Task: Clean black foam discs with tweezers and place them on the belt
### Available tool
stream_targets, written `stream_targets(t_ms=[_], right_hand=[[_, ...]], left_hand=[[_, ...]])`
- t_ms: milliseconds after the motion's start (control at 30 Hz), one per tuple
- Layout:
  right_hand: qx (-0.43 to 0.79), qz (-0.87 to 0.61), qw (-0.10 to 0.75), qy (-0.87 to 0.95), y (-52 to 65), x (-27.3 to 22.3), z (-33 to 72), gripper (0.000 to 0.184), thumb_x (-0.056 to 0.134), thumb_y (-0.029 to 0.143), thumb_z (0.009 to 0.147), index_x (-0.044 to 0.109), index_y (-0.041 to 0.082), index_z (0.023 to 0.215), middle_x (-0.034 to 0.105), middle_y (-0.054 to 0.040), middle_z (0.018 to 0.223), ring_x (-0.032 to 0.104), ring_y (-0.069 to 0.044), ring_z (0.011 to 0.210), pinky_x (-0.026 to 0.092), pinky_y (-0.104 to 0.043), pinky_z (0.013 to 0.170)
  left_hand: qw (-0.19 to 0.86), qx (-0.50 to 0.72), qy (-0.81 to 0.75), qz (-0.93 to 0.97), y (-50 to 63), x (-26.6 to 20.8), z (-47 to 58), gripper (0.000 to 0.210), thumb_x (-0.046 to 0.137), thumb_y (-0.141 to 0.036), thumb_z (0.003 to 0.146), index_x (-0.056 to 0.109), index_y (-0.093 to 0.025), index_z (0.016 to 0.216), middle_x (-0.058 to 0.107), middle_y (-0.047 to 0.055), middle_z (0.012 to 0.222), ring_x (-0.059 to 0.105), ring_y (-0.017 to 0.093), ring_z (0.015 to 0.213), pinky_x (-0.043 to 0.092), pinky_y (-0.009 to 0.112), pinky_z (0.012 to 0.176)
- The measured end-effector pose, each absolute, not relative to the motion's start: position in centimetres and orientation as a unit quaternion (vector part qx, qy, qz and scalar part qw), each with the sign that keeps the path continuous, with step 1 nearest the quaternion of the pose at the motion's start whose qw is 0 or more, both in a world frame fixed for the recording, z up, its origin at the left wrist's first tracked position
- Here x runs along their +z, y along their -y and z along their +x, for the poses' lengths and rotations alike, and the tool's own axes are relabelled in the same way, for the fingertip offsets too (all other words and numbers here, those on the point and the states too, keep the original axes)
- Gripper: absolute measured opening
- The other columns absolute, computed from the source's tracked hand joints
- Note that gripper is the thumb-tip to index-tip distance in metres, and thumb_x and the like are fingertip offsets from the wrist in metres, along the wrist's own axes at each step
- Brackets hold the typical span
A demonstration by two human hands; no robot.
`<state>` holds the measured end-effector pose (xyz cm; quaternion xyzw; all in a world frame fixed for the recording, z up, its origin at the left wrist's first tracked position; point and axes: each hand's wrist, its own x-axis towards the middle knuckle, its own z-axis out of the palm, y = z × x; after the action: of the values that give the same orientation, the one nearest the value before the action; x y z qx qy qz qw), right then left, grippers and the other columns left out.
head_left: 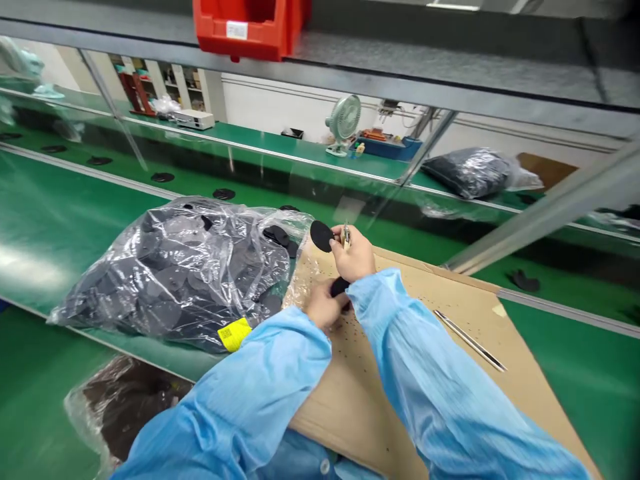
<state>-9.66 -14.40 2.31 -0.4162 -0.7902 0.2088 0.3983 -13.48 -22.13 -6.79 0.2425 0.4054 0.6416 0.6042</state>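
My right hand is raised over the brown cardboard sheet. It pinches a flat black disc by its edge. A small metal-tipped tool sticks up from the same fingers; its kind I cannot make out. Below it, my left hand is closed on another black disc, partly hidden by the fingers and the right sleeve. To the left lies a large clear plastic bag filled with similar discs, its mouth facing my hands. Small dark crumbs dot the cardboard near both hands.
A slim pen-like tool lies on the cardboard. Behind, a green belt carries spaced black discs. Overhead, a shelf holds a red bin. A slanted metal post stands at right. An open plastic-lined box sits below left.
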Motion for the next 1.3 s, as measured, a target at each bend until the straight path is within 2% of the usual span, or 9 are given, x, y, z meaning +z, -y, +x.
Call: stream_targets(t_ms=[167,300,467,633,800,933,1133,1200,1300], right_hand=[[0.351,-0.404,0.476,0.698,18.4,1.5,-2.1,0.025,0.058,0.029,0.073,0.058,0.018,0.095,0.061,-0.0025,0.081,0.057,-0.017,0.074,0.047,-0.032,0.073],[0.445,-0.405,0.487,0.632,20.3,-1.7,0.7,0.029,0.063,0.035,0.07,0.058,0.019,0.094,0.059,-0.0017,0.078,0.055,-0.017,0.07,0.047,-0.033,0.07],[0.478,-0.396,0.457,0.637,20.1,-4.8,1.6,0.028,0.064,0.04,0.07,0.06,0.019,0.088,0.052,0.0015,0.067,0.048,-0.014,0.061,0.042,-0.029,0.062],[0.46,-0.417,0.47,0.628,19.5,-5.6,2.0,0.031,0.063,0.041,0.073,0.06,0.019,0.094,0.058,-0.0002,0.074,0.054,-0.016,0.068,0.045,-0.031,0.069],[0.389,-0.481,0.47,0.63,20.5,-5.1,1.4,0.031,0.061,0.042,0.076,0.061,0.019,0.098,0.064,-0.0017,0.078,0.058,-0.018,0.071,0.046,-0.031,0.071],[0.368,-0.483,0.458,0.649,21.2,-4.8,0.8,0.024,0.06,0.037,0.076,0.064,0.02,0.091,0.066,-0.0019,0.078,0.057,-0.018,0.07,0.045,-0.03,0.067],[0.407,-0.474,0.495,0.603,21.0,-5.0,0.7,0.024,0.057,0.035,0.076,0.063,0.018,0.093,0.064,-0.0022,0.075,0.057,-0.018,0.067,0.046,-0.031,0.067],[0.394,-0.469,0.494,0.617,21.1,-4.9,0.7,0.022,0.056,0.034,0.077,0.063,0.019,0.091,0.064,-0.0026,0.075,0.058,-0.018,0.068,0.046,-0.031,0.068],[0.355,-0.466,0.493,0.643,21.3,-4.8,0.8,0.021,0.054,0.033,0.079,0.063,0.02,0.093,0.066,-0.0039,0.08,0.06,-0.02,0.074,0.046,-0.032,0.071]], left_hand=[[0.618,0.673,-0.358,0.192,22.5,-5.4,-13.8,0.034,0.071,-0.022,0.072,0.057,-0.016,0.102,0.066,0.006,0.078,0.064,0.018,0.068,0.05,0.029,0.062],[0.633,0.671,-0.346,0.173,22.5,-5.3,-14.3,0.036,0.07,-0.03,0.074,0.057,-0.016,0.105,0.067,0.007,0.087,0.064,0.017,0.072,0.052,0.03,0.065],[0.663,0.604,-0.359,0.258,23.3,-5.4,-14.4,0.05,0.075,-0.036,0.07,0.059,-0.017,0.113,0.068,0.008,0.095,0.064,0.019,0.08,0.054,0.031,0.068],[0.635,0.57,-0.427,0.299,23.5,-5.2,-14.1,0.058,0.082,-0.022,0.058,0.059,-0.017,0.111,0.068,0.006,0.092,0.063,0.016,0.071,0.052,0.026,0.057],[0.558,0.677,-0.407,0.253,23.0,-5.0,-14.2,0.05,0.078,-0.021,0.064,0.058,-0.022,0.109,0.067,0.005,0.106,0.064,0.018,0.089,0.054,0.026,0.068],[0.576,0.648,-0.407,0.288,23.4,-5.1,-13.9,0.055,0.079,-0.023,0.064,0.056,-0.022,0.114,0.066,0.006,0.108,0.064,0.018,0.088,0.053,0.026,0.066],[0.567,0.608,-0.436,0.343,23.8,-5.5,-13.6,0.059,0.08,-0.023,0.061,0.057,-0.019,0.116,0.065,0.007,0.108,0.063,0.019,0.087,0.049,0.022,0.056],[0.557,0.618,-0.439,0.341,23.7,-5.7,-13.7,0.057,0.08,-0.022,0.061,0.058,-0.017,0.114,0.066,0.008,0.108,0.063,0.019,0.091,0.051,0.024,0.063],[0.544,0.631,-0.423,0.355,23.6,-6.1,-13.8,0.053,0.079,-0.023,0.064,0.06,-0.016,0.113,0.065,0.009,0.113,0.061,0.022,0.104,0.051,0.032,0.084]])
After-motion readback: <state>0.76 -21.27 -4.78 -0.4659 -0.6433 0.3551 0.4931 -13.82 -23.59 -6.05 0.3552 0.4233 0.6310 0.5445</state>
